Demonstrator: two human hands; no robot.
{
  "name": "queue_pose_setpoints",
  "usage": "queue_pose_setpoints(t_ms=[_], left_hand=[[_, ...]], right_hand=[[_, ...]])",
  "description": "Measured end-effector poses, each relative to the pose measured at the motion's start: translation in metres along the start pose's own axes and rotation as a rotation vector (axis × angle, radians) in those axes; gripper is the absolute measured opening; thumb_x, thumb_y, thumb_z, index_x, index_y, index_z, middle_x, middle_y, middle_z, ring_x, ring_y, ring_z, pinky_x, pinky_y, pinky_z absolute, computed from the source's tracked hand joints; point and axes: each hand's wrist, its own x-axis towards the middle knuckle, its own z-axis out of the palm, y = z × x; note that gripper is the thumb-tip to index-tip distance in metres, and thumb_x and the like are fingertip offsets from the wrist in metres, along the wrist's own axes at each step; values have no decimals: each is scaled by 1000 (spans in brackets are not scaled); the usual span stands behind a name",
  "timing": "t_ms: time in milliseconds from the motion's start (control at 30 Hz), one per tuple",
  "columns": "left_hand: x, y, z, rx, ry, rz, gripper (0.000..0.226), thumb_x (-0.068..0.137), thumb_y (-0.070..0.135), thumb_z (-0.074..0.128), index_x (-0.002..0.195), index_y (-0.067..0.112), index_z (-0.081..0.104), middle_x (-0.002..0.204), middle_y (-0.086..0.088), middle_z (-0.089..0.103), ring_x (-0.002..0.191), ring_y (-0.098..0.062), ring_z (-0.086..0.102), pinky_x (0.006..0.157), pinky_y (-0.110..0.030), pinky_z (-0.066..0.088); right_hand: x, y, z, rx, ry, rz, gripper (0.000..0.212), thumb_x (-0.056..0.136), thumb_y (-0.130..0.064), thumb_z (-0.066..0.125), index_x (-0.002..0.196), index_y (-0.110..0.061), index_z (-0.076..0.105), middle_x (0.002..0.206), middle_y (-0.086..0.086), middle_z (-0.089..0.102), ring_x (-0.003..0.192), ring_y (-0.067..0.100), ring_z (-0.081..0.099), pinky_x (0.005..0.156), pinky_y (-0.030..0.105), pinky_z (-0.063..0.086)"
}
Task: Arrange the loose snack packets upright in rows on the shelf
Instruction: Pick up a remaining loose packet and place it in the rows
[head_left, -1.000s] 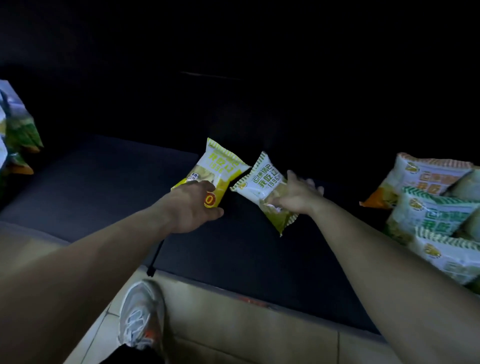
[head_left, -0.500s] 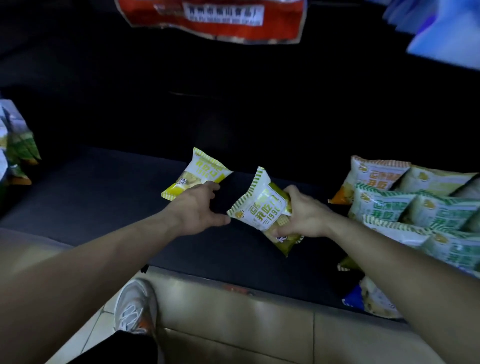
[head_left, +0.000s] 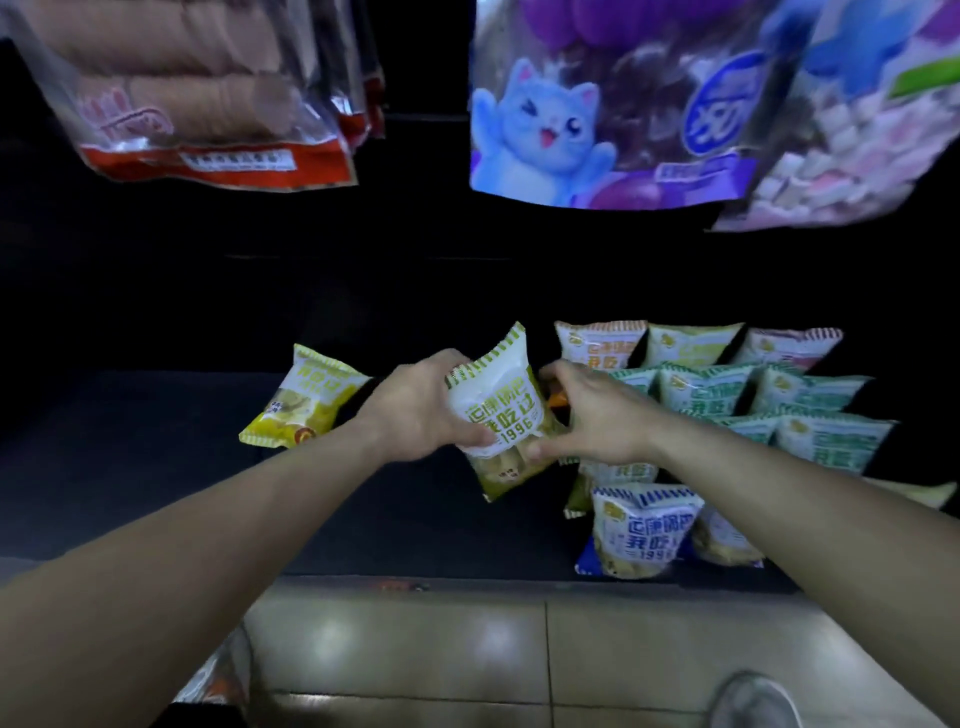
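Observation:
A white and olive-green snack packet (head_left: 501, 410) is held upright just above the dark shelf (head_left: 156, 467). My left hand (head_left: 421, 410) grips its left side and my right hand (head_left: 597, 415) grips its right side and lower corner. A yellow packet (head_left: 306, 400) lies loose on the shelf to the left, free of both hands. To the right, several green, orange and pink packets (head_left: 810, 395) stand in rows. A blue-striped packet (head_left: 641, 530) stands at the shelf's front edge.
Large bags hang above from an upper level: a red and clear one (head_left: 197, 104) on the left, a purple one with a blue cat (head_left: 597, 114) on the right. Pale floor tiles (head_left: 467, 644) lie below, with a shoe (head_left: 753, 701) at the lower right.
The view has tilted up, showing the hanging bags. My left hand left the yellow packet and took the left side of the green packet, which my right hand has carried toward the rows.

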Motion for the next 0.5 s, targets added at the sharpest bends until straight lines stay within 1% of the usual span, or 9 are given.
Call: queue_pose_setpoints(t_ms=[67, 167, 333, 433, 500], left_hand=[[15, 5, 15, 198, -3, -25, 83, 52, 55, 87, 124, 39, 48, 91, 13, 64, 82, -9, 62, 75, -35, 55], [44, 6, 37, 372, -15, -35, 83, 57, 50, 87, 127, 36, 46, 98, 9, 60, 86, -14, 59, 74, -39, 56], [105, 4, 60, 440, -23, -72, 84, 61, 44, 88, 132, 33, 45, 106, 1, 60, 93, -20, 58, 74, -41, 56], [140, 1, 69, 490, -38, -74, 85, 63, 41, 87, 135, 31, 44, 114, -2, 60, 104, -24, 55, 80, -44, 55], [159, -6, 74, 516, -57, -82, 85, 64, 39, 87, 137, 31, 43, 120, -3, 59, 111, -26, 52, 85, -46, 52]], right_hand=[[-6, 28, -3, -77, 56, 45, 84, 83, -65, 62, 147, -21, 31, 147, 4, 41, 130, 24, 44, 101, 39, 42], [-15, 65, -6, -133, 87, 139, 75, 90, -58, 58, 150, -22, 29, 150, 5, 37, 131, 27, 43, 102, 42, 42], [-19, 106, -8, -161, 100, 231, 72, 93, -53, 58, 151, -24, 26, 152, 7, 34, 133, 31, 41, 104, 47, 41], [-16, 116, -8, -161, 80, 254, 70, 93, -52, 57, 151, -23, 28, 149, 8, 36, 129, 31, 43, 101, 45, 43], [-14, 119, -6, -162, 62, 255, 68, 94, -52, 55, 150, -23, 28, 150, 6, 34, 131, 30, 41, 102, 47, 42]])
